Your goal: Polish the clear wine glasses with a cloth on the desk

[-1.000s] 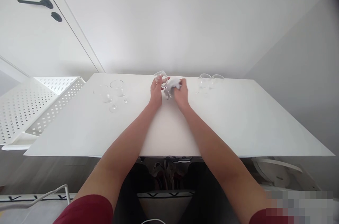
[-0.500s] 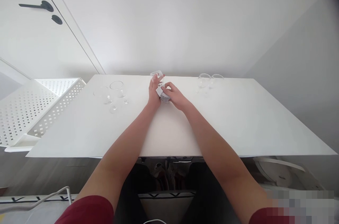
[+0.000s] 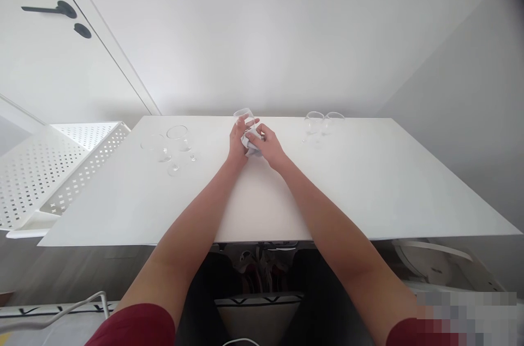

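Observation:
A clear wine glass (image 3: 244,114) is tilted in my left hand (image 3: 236,141), whose fingers wrap round its bowl. My right hand (image 3: 270,145) pinches a white cloth (image 3: 252,148) against the lower part of the glass. The stem and foot are hidden by the cloth and fingers. Both hands are close together above the far middle of the white table (image 3: 262,198).
Two clear stemmed glasses stand at the left, the nearer-to-centre glass (image 3: 178,138) beside the other glass (image 3: 153,147). On the right, two more, one glass (image 3: 314,123) and another glass (image 3: 333,123), are near the wall. A perforated white rack (image 3: 61,171) adjoins the table's left side.
The cloth has shifted and now bunches round the lower part of the glass, covering what showed there before. My right hand has moved slightly, and the camera view has shifted a little.

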`<state>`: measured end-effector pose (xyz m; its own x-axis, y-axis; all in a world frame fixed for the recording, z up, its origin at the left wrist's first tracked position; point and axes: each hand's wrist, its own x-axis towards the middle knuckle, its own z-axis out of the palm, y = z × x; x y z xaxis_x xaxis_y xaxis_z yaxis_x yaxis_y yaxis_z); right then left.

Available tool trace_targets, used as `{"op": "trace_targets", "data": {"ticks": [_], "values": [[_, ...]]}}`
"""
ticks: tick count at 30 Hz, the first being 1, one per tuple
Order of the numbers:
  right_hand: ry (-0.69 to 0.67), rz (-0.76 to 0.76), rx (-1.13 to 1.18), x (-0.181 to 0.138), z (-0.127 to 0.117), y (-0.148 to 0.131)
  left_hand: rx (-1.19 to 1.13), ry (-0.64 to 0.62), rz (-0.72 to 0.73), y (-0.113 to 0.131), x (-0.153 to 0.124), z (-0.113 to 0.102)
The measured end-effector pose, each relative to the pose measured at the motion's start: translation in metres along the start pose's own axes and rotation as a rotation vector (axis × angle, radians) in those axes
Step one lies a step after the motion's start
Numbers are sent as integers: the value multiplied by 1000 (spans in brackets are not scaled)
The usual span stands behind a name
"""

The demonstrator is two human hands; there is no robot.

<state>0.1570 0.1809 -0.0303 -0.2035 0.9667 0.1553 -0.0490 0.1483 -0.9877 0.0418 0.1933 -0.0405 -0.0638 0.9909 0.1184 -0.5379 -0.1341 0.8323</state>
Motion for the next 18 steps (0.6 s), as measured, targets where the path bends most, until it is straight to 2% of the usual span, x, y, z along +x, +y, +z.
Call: {"op": "trace_targets", "data": {"ticks": [2,4,7,9,10,14,15,16,18], "values": [[80,-85,-131,-1,2,1,12,7,3,1,-1,0],[68,-63,-76,0,2,-1,-5,23,-33,2,-1,0],[-149,119,256,0,0,-6,-62,-5,-101,3,1,-1],[-264,203,395,0,-1,-7,-80,-40,-106,4,1,-1],[-252,197,385,-1,-1,-6,-81,-43,-99,3,1,-1],[72,-46,19,-2,6,-2,-79,52,-52,1,1,-2],[117,-93,-39,-2,8,-1,-79,63,-48,0,1,-2],[118,-102,-45,-2,9,-2,-79,64,-55,0,1,-2],[6,-18,83,-1,8,-4,-76,48,-93,1,2,-1]]}}
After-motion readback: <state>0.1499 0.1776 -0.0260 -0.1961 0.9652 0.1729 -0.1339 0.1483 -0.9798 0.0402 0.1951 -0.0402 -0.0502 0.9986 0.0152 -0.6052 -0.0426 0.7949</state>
